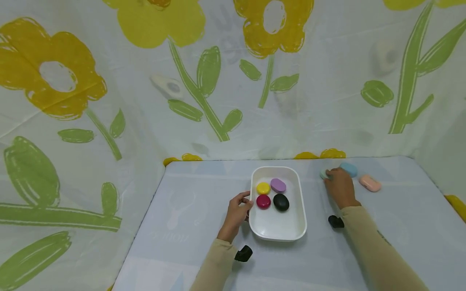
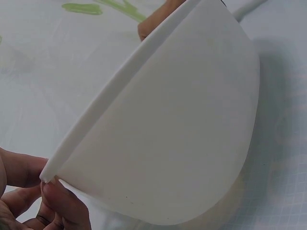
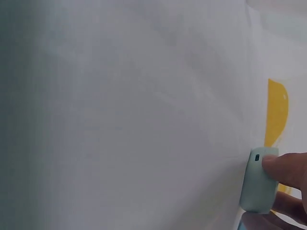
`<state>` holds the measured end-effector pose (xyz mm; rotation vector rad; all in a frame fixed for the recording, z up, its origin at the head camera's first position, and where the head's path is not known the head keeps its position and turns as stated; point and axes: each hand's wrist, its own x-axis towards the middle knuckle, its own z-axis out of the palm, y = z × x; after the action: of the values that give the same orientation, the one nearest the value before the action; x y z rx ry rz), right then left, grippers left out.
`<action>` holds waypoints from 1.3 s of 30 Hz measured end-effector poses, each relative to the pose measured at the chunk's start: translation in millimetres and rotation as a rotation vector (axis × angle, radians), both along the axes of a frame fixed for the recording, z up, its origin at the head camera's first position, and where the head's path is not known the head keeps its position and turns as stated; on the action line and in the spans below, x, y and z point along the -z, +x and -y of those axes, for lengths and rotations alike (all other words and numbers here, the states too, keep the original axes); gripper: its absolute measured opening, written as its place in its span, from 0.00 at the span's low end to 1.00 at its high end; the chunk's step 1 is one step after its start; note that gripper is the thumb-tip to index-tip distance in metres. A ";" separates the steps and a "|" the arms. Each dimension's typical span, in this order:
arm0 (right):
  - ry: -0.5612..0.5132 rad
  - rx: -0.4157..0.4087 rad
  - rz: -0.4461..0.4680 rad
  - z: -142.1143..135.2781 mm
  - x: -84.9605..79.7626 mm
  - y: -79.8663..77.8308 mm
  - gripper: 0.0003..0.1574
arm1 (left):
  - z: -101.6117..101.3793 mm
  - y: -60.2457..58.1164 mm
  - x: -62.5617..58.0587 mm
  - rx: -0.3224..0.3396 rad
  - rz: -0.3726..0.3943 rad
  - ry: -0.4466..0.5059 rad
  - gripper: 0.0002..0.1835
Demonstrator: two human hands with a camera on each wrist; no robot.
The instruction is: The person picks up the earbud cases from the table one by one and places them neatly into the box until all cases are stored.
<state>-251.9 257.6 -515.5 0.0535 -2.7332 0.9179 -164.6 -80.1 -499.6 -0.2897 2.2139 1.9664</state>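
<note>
1. Picking up seems in hand: the right hand pinches a pale-green, smooth oblong bar between thumb and fingers; the next move likely calls for a firm lift.
2. The bar is right of a white, plastic-looking tray, whose rim the left hand pinches.
3. In the right wrist view, the bar's long axis runs nearly upright, dark-slotted end uppermost.

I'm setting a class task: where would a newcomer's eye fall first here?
Probably the large yellow and orange flowers printed on the pale cloth behind the table. Next, the white rounded-rectangular tray, pinched at its rim by the left hand, with yellow, purple, red and black rounded pieces inside. Right of it, the right hand pinches a pale green bar.
</note>
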 end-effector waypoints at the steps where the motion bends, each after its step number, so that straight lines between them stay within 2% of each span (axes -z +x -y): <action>1: 0.001 0.006 0.002 -0.1 -0.4 1.1 0.22 | -0.3 -0.1 -0.1 0.000 0.000 0.001 0.19; 11: -0.033 0.005 0.009 5.5 -4.8 15.9 0.21 | 1.7 0.9 -0.4 0.002 0.011 -0.005 0.20; 19: -0.034 0.057 0.077 9.9 -2.7 22.4 0.21 | 1.1 1.4 -1.0 0.005 0.004 0.011 0.20; 26: -0.028 0.070 0.060 10.9 0.9 28.0 0.21 | -0.3 0.7 -0.8 0.003 0.012 0.010 0.21; 33: -0.068 0.094 0.070 16.4 2.2 34.5 0.20 | 2.0 -1.0 1.6 0.004 0.002 0.018 0.20; 39: -0.058 0.081 -0.001 20.5 1.6 50.2 0.19 | 0.7 -0.2 1.1 0.000 0.016 0.019 0.20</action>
<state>-201.7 237.1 -517.2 -0.0675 -2.6842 0.9738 -164.8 -80.8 -500.7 -0.3015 2.1834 1.9770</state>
